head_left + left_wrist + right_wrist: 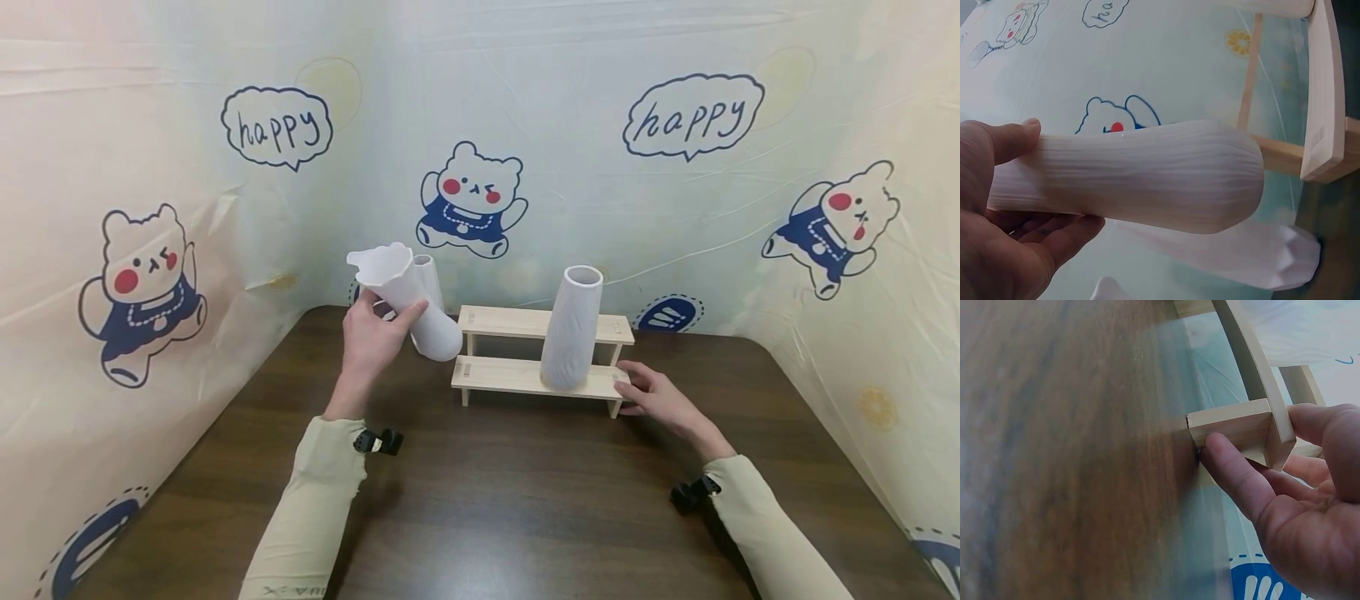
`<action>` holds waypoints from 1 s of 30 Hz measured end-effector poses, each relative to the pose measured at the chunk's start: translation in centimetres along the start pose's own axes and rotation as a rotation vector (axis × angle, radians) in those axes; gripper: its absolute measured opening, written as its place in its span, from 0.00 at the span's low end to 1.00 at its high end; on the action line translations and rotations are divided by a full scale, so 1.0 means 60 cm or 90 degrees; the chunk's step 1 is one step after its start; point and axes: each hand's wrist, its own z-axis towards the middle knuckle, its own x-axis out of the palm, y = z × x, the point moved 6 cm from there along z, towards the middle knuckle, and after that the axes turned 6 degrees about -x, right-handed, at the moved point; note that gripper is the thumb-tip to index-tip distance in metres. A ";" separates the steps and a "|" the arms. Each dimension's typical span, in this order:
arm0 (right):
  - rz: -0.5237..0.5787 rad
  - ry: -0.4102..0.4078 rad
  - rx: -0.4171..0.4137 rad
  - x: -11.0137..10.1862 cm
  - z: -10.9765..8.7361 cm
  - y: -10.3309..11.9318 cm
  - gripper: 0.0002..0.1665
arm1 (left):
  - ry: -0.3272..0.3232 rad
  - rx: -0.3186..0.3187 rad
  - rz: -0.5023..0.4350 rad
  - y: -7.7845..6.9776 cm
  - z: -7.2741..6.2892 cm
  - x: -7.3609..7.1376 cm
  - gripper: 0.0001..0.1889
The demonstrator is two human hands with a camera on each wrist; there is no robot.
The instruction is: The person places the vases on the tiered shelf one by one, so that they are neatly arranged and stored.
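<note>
My left hand (372, 333) grips a white vase (405, 287) with a wavy, flared rim, fingers and thumb around its neck. The vase tilts, rim to the upper left and rounded base toward the stand; in the left wrist view its ribbed body (1147, 175) lies almost sideways. Behind it stands a second white vase (427, 275), partly hidden. At the right end of a two-step wooden stand (502, 373), my right hand (660, 400) holds the lower step by its edge and front leg (1235, 428). A tall, tapered white vase (572, 329) stands upright on that lower step.
The stand sits toward the back of a dark brown table (480, 500). A pale cloth (570, 192) printed with cartoon bears hangs behind and along both sides. The stand's upper step (510, 321) rises behind the lower one.
</note>
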 end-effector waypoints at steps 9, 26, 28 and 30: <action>0.002 -0.009 0.004 0.004 0.003 -0.002 0.36 | 0.040 -0.006 -0.002 -0.005 -0.009 0.035 0.36; 0.011 -0.022 0.012 0.000 0.004 -0.003 0.34 | 0.090 -0.003 -0.023 -0.036 -0.018 0.098 0.35; 0.013 -0.022 0.012 -0.001 0.004 -0.002 0.34 | 0.094 -0.007 -0.030 -0.042 -0.018 0.105 0.35; 0.012 -0.021 0.011 0.000 0.004 -0.001 0.34 | 0.100 -0.005 -0.039 -0.047 -0.019 0.112 0.35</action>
